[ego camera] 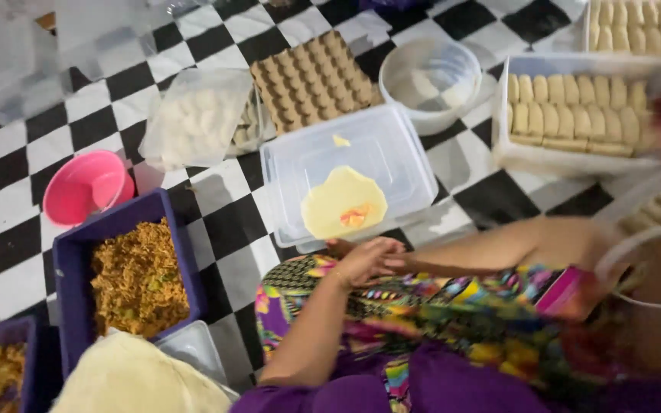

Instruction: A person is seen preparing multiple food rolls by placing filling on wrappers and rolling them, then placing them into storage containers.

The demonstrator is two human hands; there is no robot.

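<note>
My left hand (357, 264) and my right hand (395, 264) meet over my lap, touching each other just below a clear plastic lid (392, 149). The left hand's fingers curl over the right hand's fingertips, which are partly hidden. On the lid lies a round pale dough sheet (334, 200) with a small dab of orange filling (356, 216). A blue tub (70, 256) of yellow-brown spiced filling stands left of my knee. A stack of pale dough sheets (139, 378) sits at the bottom left.
On the black-and-white checkered floor: a pink bowl (86, 187), a bag of white pieces (196, 118), a cardboard egg tray (315, 76), a clear round tub (430, 76), two trays of folded pastries (575, 107) (640, 27), and a second blue tub (1, 367).
</note>
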